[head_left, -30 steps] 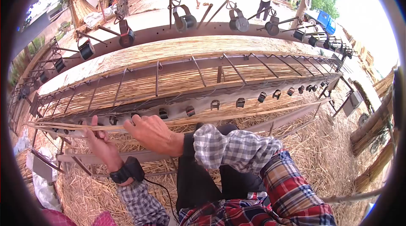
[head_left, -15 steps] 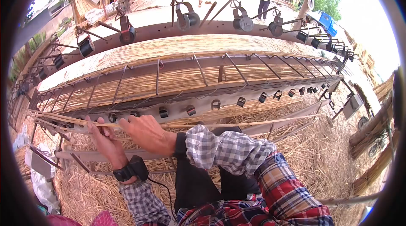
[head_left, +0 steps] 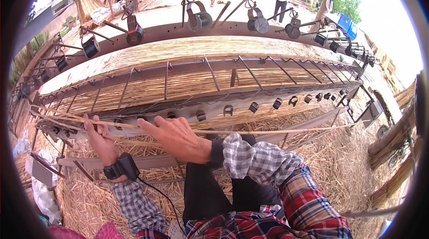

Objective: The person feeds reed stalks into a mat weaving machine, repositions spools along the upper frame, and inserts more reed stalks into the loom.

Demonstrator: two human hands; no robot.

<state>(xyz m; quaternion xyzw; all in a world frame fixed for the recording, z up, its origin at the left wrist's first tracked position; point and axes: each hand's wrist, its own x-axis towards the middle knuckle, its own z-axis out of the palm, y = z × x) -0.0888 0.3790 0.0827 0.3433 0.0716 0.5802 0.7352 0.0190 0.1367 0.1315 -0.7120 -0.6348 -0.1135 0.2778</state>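
Observation:
Several long, thin pale reeds [head_left: 268,131] stretch across in front of me, between my body and a long metal frame [head_left: 214,65]. My left hand [head_left: 102,142] is closed on the reeds at the left, its fingertips pointing up. Just to its right, my right hand [head_left: 178,139] lies over the same reeds with its fingers bent round them. The reed ends at the far left fan apart. Beyond the hands, a mat of laid reeds [head_left: 187,46] runs through the frame, and black spools [head_left: 201,115] hang along the near beam.
Large wire spools [head_left: 199,19] line the far beam [head_left: 223,29]. Loose straw [head_left: 321,163] covers the ground. A person [head_left: 282,0] stands in the far background near a blue vehicle [head_left: 344,24]. Logs [head_left: 393,136] lean at the right, and a white bag [head_left: 46,194] lies at the left.
My right hand has moved right, widening its distance from my left hand, which has shifted slightly left. The reeds have slid to the right, and their left ends are spread and raised.

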